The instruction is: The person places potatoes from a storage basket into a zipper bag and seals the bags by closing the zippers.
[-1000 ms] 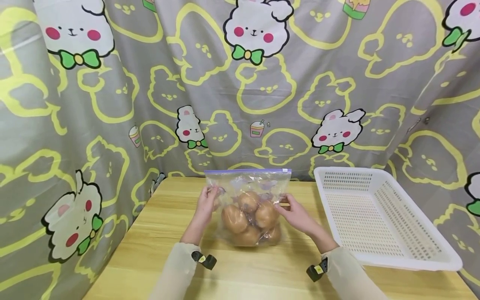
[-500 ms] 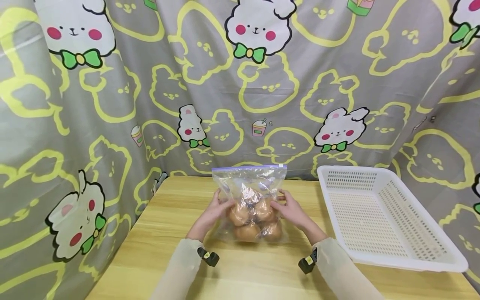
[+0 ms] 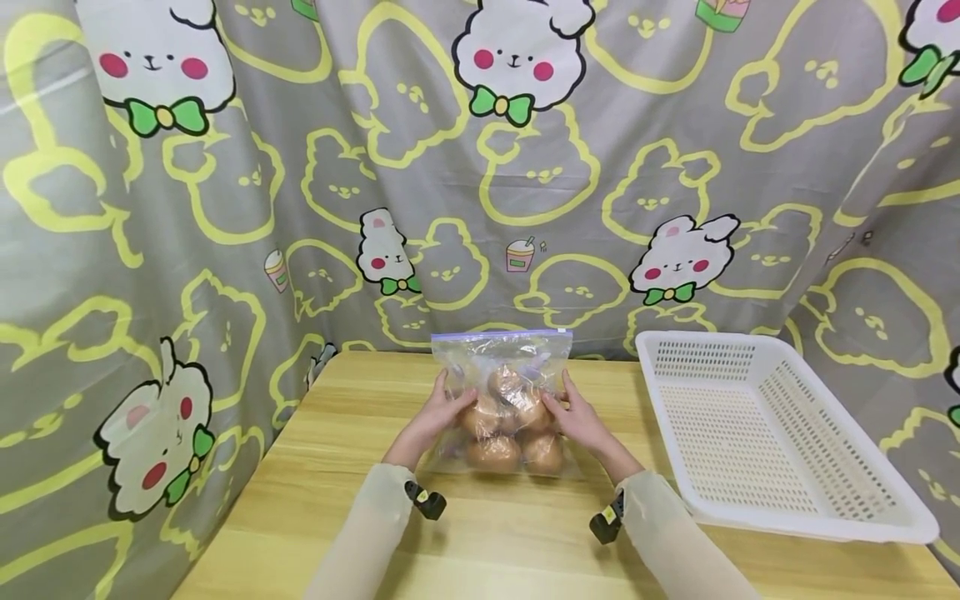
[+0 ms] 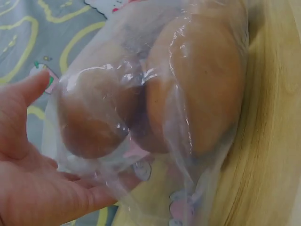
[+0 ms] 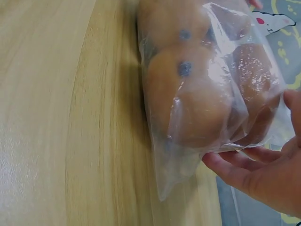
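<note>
A clear zip bag (image 3: 501,354) with a purple strip along its top edge stands upright on the wooden table, its top pointing to the back. Several smooth, rounded brown things (image 3: 493,455) fill its lower part; their kind does not show clearly. My left hand (image 3: 437,414) holds the bag's left side, thumb in front and the other fingers behind the plastic. On the opposite side my right hand (image 3: 583,421) holds it in the same manner. In the right wrist view, the right fingertips (image 5: 211,160) touch the bag's side near a loose corner.
To the right of the bag stands a white plastic basket (image 3: 678,450) with slotted walls. A grey curtain (image 3: 555,187) with rabbit drawings hangs behind and beside the wooden table (image 3: 315,467). Both wrists wear small black cameras.
Both hands have moved lower and closer together on the bag, the thumbs now over its front. The bag has narrowed and its contents have shifted. The basket stays in place.
</note>
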The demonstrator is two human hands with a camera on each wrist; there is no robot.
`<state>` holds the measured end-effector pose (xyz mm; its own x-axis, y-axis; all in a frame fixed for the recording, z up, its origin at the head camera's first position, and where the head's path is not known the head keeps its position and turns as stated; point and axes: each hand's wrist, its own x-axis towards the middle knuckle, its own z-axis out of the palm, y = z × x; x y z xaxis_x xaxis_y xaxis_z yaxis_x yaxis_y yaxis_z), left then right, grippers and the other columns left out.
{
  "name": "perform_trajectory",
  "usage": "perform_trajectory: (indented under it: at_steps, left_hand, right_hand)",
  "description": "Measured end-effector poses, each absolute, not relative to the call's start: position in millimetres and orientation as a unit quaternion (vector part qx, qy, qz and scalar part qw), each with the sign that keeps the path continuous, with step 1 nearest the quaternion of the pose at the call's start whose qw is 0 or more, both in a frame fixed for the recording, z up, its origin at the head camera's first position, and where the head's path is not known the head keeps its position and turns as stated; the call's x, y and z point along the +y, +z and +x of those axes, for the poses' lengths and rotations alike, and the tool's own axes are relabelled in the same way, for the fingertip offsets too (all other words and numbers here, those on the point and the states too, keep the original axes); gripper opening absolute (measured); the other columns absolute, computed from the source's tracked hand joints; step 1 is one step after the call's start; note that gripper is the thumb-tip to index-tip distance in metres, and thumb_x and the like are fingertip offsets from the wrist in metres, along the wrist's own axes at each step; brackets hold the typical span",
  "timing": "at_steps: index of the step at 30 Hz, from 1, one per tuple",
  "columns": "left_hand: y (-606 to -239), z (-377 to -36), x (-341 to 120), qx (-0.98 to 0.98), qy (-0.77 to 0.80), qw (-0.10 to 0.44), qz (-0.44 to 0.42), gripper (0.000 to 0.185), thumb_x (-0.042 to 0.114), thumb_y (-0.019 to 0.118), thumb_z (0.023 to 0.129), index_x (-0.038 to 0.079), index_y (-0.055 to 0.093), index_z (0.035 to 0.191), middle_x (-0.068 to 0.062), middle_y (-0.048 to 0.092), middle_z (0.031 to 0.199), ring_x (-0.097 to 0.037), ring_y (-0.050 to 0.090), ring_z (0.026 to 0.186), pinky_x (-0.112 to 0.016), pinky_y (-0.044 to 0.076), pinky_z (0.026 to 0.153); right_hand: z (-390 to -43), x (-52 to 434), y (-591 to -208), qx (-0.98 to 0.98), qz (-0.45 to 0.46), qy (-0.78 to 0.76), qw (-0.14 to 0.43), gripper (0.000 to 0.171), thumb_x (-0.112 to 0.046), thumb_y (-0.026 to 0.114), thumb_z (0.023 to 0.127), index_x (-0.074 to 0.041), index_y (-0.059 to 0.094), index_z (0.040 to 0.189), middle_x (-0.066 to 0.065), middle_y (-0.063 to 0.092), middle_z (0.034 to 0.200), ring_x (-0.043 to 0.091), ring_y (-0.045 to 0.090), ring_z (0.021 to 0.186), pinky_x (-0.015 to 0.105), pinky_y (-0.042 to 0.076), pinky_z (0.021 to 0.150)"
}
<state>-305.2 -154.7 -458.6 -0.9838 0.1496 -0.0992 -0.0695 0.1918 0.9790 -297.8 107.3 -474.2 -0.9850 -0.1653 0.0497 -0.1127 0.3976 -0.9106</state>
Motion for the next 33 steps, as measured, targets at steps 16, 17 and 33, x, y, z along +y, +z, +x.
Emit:
perform_trajectory:
  at_steps: [16, 17, 33]
  left_hand:
    - [-467.3, -313.3, -151.9, 0.805, 0.585, 0.083, 0.055, 0.096, 0.046, 0.059, 0.09, 0.001, -0.001, 0.149, -0.037, 0.016, 0.145, -0.048, 0.019, 0.134, -0.053, 0.017, 0.11]
    - [-469.6, -314.4, -152.1, 0.805, 0.585, 0.08, 0.055, 0.097, 0.049, 0.059, 0.089, 0.001, -0.001, 0.149, -0.038, 0.017, 0.145, -0.049, 0.02, 0.133, -0.054, 0.017, 0.109]
    - [-478.7, -321.8, -153.7, 0.787, 0.608, 0.099, 0.023, 0.095, 0.039, 0.061, 0.091, 0.001, -0.005, 0.149, -0.036, 0.007, 0.148, -0.048, 0.015, 0.135, -0.054, 0.015, 0.11]
  right_hand:
    - [-311.5, 109.4, -491.3, 0.84, -0.106, -0.526, 0.076, 0.079, -0.049, 0.039, 0.099, -0.001, 0.002, 0.15, 0.03, 0.023, 0.147, 0.042, 0.02, 0.136, 0.051, 0.014, 0.11]
    - [-311.2, 109.0, -491.9, 0.843, -0.105, -0.522, 0.075, 0.079, -0.049, 0.038, 0.099, 0.0, 0.003, 0.15, 0.03, 0.023, 0.147, 0.042, 0.02, 0.136, 0.051, 0.014, 0.11]
    - [-304.8, 103.5, -495.7, 0.848, -0.074, -0.523, 0.051, 0.073, -0.042, 0.043, 0.099, -0.003, 0.009, 0.151, 0.029, 0.033, 0.143, 0.046, 0.031, 0.13, 0.054, 0.02, 0.108]
